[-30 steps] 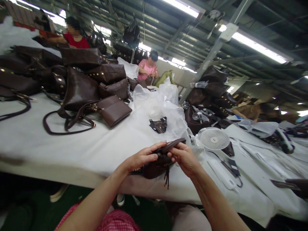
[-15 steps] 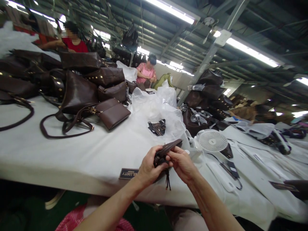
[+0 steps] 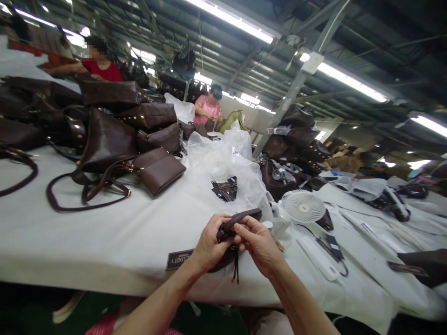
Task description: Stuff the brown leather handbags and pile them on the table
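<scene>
- Dark brown leather bag (image 3: pixel 223 263): lower centre of the frame, at the near side of the white-covered table (image 3: pixel 115 237); body shows below and between the hands.
- Left hand (image 3: pixel 213 239): curled around the bag's left part, fingers over the top, thumb on the near side.
- Right hand (image 3: pixel 257 241): thumb and fingertips drawn together, pinching the bag near its strap (image 3: pixel 247 214); exact grip point hidden by the fingers.
- Strap: runs from the left fingers toward the upper right, its end beyond the right fingers.
- Thin dark cords (image 3: pixel 236 272): hang from the bag, below the gap between the hands.
- Dark label with gold lettering (image 3: pixel 177 260): on the table, just left of the left wrist, partly covered by it.
- Black tags (image 3: pixel 225 189): on clear plastic bags (image 3: pixel 223 156), centre of the frame, beyond the hands.
- White fan (image 3: pixel 303 206): right of centre, near the right hand.
- Brown flat pouch (image 3: pixel 161 170): left of centre, before piled handbags (image 3: pixel 110 135).
- Co-worker in pink (image 3: pixel 208 108): upper centre, hands on a brown item.
</scene>
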A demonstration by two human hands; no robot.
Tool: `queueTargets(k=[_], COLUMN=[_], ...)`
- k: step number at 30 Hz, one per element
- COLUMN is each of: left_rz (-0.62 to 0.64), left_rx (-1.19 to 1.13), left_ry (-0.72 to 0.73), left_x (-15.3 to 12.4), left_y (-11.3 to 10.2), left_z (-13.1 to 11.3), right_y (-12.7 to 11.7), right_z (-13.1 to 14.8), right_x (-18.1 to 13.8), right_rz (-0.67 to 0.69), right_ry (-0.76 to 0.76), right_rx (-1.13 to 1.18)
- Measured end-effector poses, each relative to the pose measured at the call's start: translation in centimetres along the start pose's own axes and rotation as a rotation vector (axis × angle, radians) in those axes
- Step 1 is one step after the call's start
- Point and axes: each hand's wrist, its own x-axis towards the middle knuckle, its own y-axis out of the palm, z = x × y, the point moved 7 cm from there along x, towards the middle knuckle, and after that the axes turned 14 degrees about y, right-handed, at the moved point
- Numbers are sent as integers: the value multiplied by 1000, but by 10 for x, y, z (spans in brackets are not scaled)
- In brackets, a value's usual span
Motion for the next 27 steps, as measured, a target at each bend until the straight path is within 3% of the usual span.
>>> queueTargets(k=[4, 8, 14, 18, 23, 27], left_rz=[7, 9, -64, -75, -28, -21], left_rx=[22, 1, -42, 47, 74, 79], left_ry=[25, 14, -112, -79, -41, -35], left_x=[1, -2, -20, -27, -26, -26], left_y=[-1, -2, -5, -4, -3, -4], left_z=[1, 1, 18, 22, 18, 18], right_y=[-9, -13, -19, -17, -11, -10], right_z=[9, 13, 15, 14, 21, 25], right_x=[-4, -10, -8, 1, 4, 5], right_rz=[-169, -243, -191, -130, -193, -128], right_ry=[-141, -193, -199, -209, -254, -196], right_rx=[-100, -227, -251, -318, -460, -395])
